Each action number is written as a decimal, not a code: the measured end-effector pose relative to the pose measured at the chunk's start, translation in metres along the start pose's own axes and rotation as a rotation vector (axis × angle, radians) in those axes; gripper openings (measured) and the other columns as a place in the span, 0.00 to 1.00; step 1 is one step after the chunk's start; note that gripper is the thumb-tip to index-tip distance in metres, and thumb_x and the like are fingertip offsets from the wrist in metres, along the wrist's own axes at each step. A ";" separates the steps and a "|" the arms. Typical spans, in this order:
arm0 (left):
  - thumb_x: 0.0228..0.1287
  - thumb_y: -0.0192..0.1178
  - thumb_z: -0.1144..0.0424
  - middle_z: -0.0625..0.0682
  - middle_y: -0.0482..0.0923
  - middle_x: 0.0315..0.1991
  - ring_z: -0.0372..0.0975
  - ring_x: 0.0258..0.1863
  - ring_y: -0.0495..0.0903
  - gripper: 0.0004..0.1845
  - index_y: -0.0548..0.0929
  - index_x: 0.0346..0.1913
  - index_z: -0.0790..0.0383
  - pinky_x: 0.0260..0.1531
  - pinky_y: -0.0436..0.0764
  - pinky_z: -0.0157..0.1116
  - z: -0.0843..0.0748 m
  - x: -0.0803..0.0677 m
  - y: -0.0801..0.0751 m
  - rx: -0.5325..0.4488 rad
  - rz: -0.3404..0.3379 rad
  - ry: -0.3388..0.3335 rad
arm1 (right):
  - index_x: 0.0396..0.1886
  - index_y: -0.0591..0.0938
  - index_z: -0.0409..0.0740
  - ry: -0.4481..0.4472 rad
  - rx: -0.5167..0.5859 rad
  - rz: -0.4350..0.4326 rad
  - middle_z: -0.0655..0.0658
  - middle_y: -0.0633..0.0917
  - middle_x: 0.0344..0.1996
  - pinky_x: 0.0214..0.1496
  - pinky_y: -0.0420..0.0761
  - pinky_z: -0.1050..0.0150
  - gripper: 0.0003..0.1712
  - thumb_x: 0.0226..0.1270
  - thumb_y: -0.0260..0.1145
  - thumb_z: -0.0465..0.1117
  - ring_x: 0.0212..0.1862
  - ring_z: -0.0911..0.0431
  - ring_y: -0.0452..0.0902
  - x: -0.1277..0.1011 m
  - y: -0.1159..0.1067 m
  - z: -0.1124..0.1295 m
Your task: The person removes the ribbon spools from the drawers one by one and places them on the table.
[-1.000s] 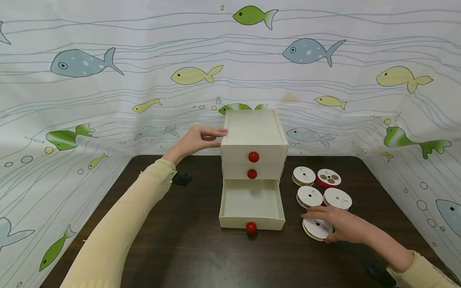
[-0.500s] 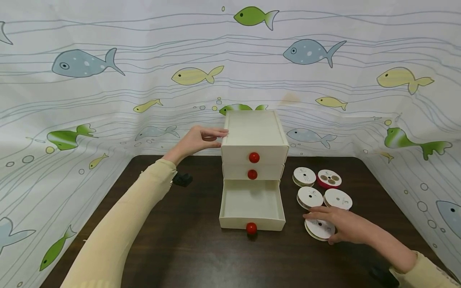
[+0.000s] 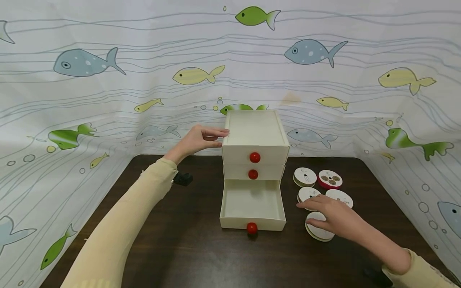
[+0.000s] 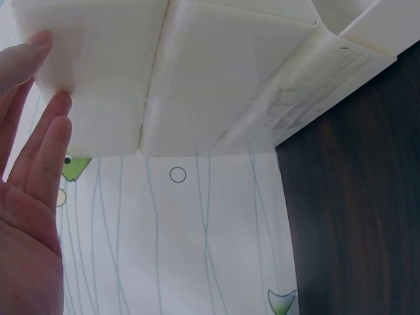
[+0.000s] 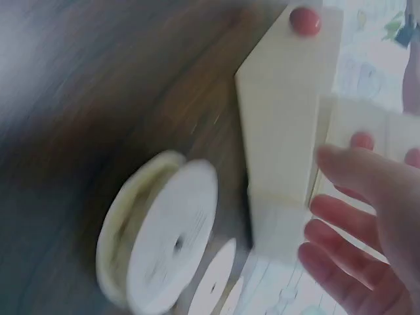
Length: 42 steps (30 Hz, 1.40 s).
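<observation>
A white drawer cabinet (image 3: 256,127) with red ball knobs stands at the back centre. Its bottom drawer (image 3: 253,199) is pulled out and bare inside; the two drawers above are closed. My left hand (image 3: 196,140) touches the cabinet's upper left edge, fingertips on the top. In the left wrist view its fingers (image 4: 47,154) are extended along the side wall. My right hand (image 3: 340,218) hovers over the nearest ribbon spool (image 3: 320,234), fingers spread and holding nothing. In the right wrist view that spool (image 5: 174,243) lies flat on the table, apart from the fingers.
Several more ribbon spools lie right of the cabinet, including a red-edged one (image 3: 329,179) and a white one (image 3: 305,177). The dark table (image 3: 173,244) meets a fish-patterned sheet (image 3: 144,72) behind and at the sides.
My right hand has come off the nearest spool and moved slightly up and away, its fingers now over the spool behind. The left hand stays at the cabinet.
</observation>
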<state>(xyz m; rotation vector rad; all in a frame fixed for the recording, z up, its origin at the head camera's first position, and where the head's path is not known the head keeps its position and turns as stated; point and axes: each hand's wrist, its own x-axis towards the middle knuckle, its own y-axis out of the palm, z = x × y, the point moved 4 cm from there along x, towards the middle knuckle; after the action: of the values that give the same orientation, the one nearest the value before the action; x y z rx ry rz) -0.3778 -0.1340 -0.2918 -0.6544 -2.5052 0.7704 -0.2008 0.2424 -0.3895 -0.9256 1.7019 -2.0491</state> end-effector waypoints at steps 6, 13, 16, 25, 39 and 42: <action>0.61 0.69 0.62 0.51 0.78 0.65 0.46 0.64 0.79 0.20 0.85 0.58 0.53 0.61 0.81 0.46 0.000 0.001 0.001 -0.002 0.000 0.003 | 0.49 0.86 0.51 -0.025 0.206 -0.147 0.54 0.89 0.40 0.36 0.86 0.71 0.21 0.54 0.77 0.38 0.38 0.67 0.82 0.015 0.000 0.032; 0.61 0.69 0.62 0.50 0.78 0.65 0.43 0.64 0.78 0.20 0.85 0.57 0.53 0.62 0.81 0.45 0.000 0.000 0.001 -0.005 0.002 -0.009 | 0.46 0.86 0.47 -0.135 0.466 -0.165 0.51 0.90 0.35 0.36 0.84 0.77 0.14 0.60 0.72 0.33 0.35 0.71 0.83 0.026 0.016 0.072; 0.61 0.69 0.61 0.50 0.77 0.66 0.43 0.64 0.78 0.20 0.85 0.58 0.53 0.62 0.81 0.45 0.000 0.000 0.001 0.005 0.003 -0.011 | 0.46 0.86 0.47 -0.118 0.537 -0.112 0.51 0.90 0.34 0.35 0.85 0.76 0.11 0.64 0.70 0.36 0.36 0.71 0.83 0.028 0.029 0.083; 0.61 0.69 0.63 0.52 0.78 0.65 0.43 0.66 0.77 0.21 0.85 0.58 0.55 0.61 0.81 0.43 -0.001 0.001 0.002 -0.018 0.007 0.013 | 0.55 0.82 0.46 -0.050 0.674 -0.018 0.45 0.89 0.44 0.37 0.87 0.74 0.18 0.66 0.69 0.37 0.40 0.65 0.86 0.031 0.070 0.092; 0.61 0.69 0.64 0.53 0.78 0.65 0.44 0.66 0.76 0.20 0.85 0.58 0.57 0.62 0.80 0.46 -0.002 0.001 0.002 -0.026 -0.001 0.025 | 0.57 0.81 0.48 -0.005 0.702 -0.028 0.48 0.89 0.48 0.40 0.87 0.72 0.20 0.65 0.69 0.35 0.44 0.59 0.88 0.041 0.080 0.088; 0.61 0.69 0.64 0.53 0.78 0.65 0.44 0.67 0.76 0.20 0.85 0.58 0.57 0.63 0.79 0.49 -0.001 0.001 0.002 -0.028 0.000 0.027 | 0.54 0.82 0.50 0.016 0.670 -0.046 0.49 0.90 0.46 0.40 0.88 0.71 0.19 0.64 0.70 0.36 0.43 0.63 0.88 0.044 0.079 0.085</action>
<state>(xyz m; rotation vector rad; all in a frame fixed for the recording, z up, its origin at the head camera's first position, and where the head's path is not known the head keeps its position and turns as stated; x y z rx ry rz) -0.3776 -0.1317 -0.2921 -0.6698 -2.4952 0.7227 -0.1902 0.1330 -0.4459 -0.7153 0.8784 -2.4106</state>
